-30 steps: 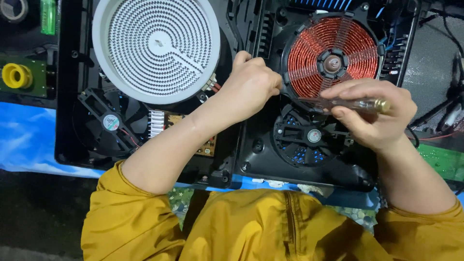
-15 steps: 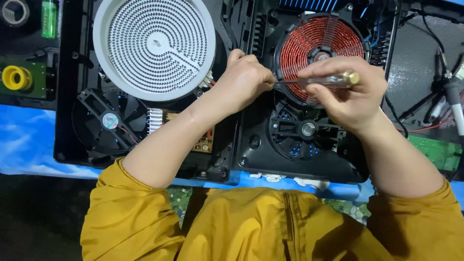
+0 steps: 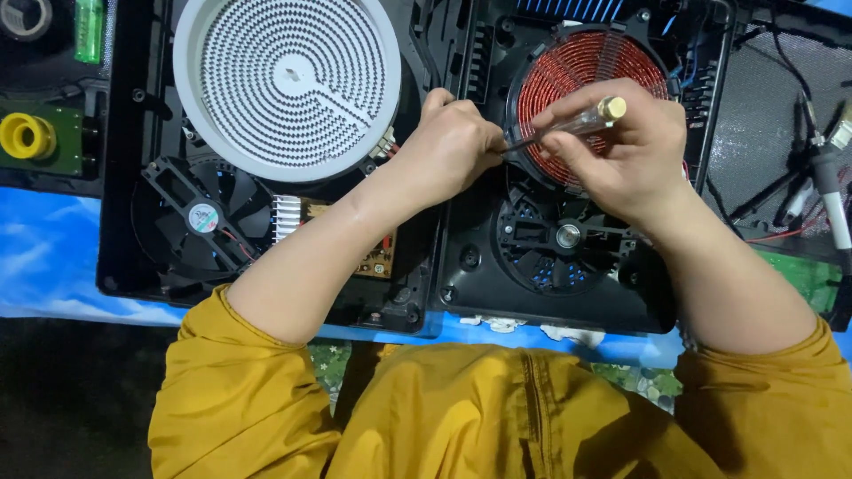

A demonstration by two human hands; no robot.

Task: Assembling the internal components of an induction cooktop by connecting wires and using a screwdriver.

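My right hand (image 3: 621,151) is shut on a screwdriver (image 3: 577,124) with a clear handle and brass end cap, lying across the red copper coil (image 3: 568,62) of the opened cooktop (image 3: 444,293). The shaft points left toward my left hand (image 3: 453,146), which rests fingers curled on the black divider between the coil and the white round heating element (image 3: 284,84). Whether the left fingers pinch anything is hidden. The screwdriver tip sits by the left fingertips at the coil's left edge.
Two black fans (image 3: 204,217) (image 3: 564,235) sit in the housing, with a circuit board and heatsink (image 3: 293,217) between. A yellow ring on a green board (image 3: 27,137) lies far left. Cables and a probe (image 3: 830,191) lie at right. Blue cloth (image 3: 44,257) covers the table.
My right hand moved up and left with the screwdriver, from beside the right fan onto the coil. The tip now meets my left hand, which has stayed put.
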